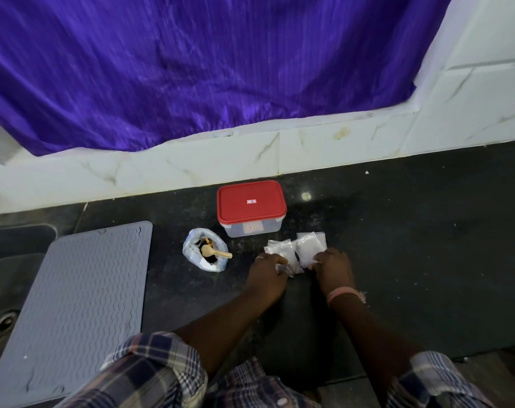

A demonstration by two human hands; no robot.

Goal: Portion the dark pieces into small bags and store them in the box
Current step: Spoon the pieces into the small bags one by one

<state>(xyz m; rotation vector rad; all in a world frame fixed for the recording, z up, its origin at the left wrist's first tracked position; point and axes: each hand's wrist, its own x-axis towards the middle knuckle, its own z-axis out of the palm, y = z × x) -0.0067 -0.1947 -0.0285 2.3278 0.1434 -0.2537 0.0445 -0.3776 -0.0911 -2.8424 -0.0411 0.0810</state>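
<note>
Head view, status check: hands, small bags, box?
Both hands, left and right, gripping the small bags on the counter. Box shut, red lid on. Spoon sits in the open supply bag. Nothing blocking.

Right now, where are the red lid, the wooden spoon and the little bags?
Red lid [251, 201]: head view, lid's middle.
Wooden spoon [214, 252]: head view, its handle.
Little bags [310, 245]: head view, right bag's middle.
</note>
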